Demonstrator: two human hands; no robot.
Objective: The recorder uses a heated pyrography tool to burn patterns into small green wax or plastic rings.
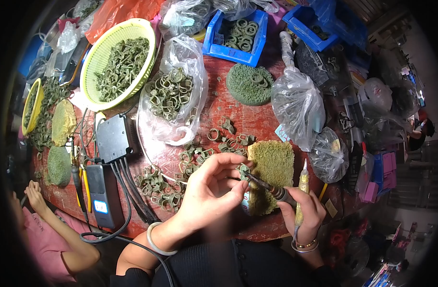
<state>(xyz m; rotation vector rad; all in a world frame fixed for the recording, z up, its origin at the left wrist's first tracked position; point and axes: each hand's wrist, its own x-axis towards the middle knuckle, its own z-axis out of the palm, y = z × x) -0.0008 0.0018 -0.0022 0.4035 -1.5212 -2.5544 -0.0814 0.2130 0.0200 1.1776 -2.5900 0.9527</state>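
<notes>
My left hand [211, 186] pinches a small green ring [244, 170] between thumb and fingertips. My right hand [306, 214] holds a dark soldering-iron-like pen [277, 192], its slim tip reaching to the ring; whether it touches cannot be made out. A second, yellowish pen [303, 184] with a pale pointed tip stands up between that hand's fingers. Behind both hands lies a square block [272, 160] with a rough green top and yellowish sides. Loose green rings [161, 187] are scattered on the red table [223, 95] to the left of the block.
Farther back are a yellow basket [85, 71] of green pieces, a plastic bag [192, 67] of rings, a blue bin [235, 58] and a round green pad [238, 88]. At left stand a black box [112, 138] with cables and a dark device [102, 184]. Another person's hands [35, 195] show at far left.
</notes>
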